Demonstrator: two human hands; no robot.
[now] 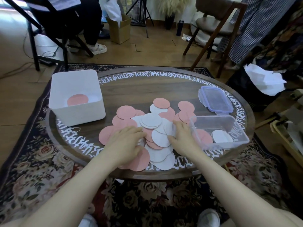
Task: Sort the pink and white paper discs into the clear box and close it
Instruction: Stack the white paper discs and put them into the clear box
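Note:
A loose pile of pink and white paper discs covers the middle of the round wooden table. My left hand lies flat on the pile's left side, fingers stretched over the discs. My right hand rests on the pile's right side, fingers extended, thumb touching a white disc. The clear box stands open just right of my right hand, holding a pink disc and a white disc. Its clear lid with purple rim lies behind it.
A white square bin with a pink disc inside stands at the table's left. Behind the table are a wooden chair, a cardboard box and a seated person's legs. A patterned rug lies under the table.

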